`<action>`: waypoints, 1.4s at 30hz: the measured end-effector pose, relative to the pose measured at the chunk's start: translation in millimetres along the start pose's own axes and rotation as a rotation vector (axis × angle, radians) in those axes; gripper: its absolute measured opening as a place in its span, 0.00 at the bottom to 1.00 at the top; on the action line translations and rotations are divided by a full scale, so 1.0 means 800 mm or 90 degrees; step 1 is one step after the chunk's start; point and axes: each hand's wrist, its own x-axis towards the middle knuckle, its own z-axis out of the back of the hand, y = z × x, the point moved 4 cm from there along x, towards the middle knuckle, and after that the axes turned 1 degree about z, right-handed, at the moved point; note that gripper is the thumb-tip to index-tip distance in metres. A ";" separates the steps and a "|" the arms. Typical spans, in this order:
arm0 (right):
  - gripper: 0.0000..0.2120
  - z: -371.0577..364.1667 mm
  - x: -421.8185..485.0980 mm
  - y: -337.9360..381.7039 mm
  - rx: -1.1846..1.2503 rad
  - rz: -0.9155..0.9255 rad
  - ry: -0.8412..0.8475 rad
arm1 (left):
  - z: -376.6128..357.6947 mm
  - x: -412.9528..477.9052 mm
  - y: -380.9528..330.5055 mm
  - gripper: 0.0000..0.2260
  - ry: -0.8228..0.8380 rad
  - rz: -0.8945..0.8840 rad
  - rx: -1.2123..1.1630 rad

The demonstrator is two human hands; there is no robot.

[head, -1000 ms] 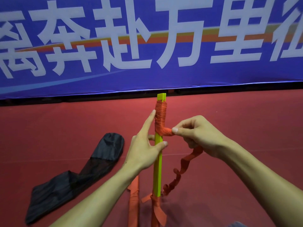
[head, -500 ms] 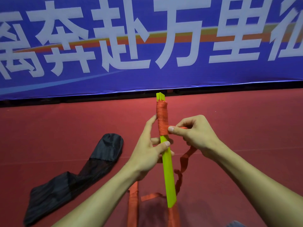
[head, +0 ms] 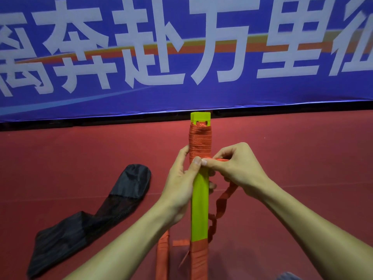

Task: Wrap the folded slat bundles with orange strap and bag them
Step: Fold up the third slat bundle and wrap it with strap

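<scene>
A lime-green folded slat bundle [head: 199,209] stands upright in front of me, its broad face toward me. Orange strap [head: 199,142] is wound round its upper part, and more orange wrapping covers its lower end. My left hand [head: 181,188] grips the bundle from the left, thumb across the front at the lower edge of the wrap. My right hand [head: 236,168] pinches the strap right beside that thumb. The loose strap tail [head: 221,205] hangs twisted down the right side. A black mesh bag [head: 90,217] lies flat on the floor to the left.
The floor is red carpet [head: 302,158]. A blue banner [head: 181,57] with large white characters runs along the back wall. Another orange-wrapped bundle [head: 162,257] lies on the floor by my left forearm.
The bundle has turned its broad face toward me and stands straighter. My right hand has carried the strap across to the front, meeting my left thumb.
</scene>
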 end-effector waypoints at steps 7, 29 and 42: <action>0.11 0.014 0.002 -0.003 0.059 0.023 0.050 | 0.012 0.001 0.002 0.11 -0.032 -0.009 0.045; 0.14 0.006 0.002 -0.011 -0.005 0.008 0.130 | 0.024 0.000 0.002 0.11 -0.043 -0.005 0.084; 0.07 0.010 0.009 -0.022 0.007 0.027 0.135 | 0.031 0.000 -0.001 0.10 -0.048 0.005 0.078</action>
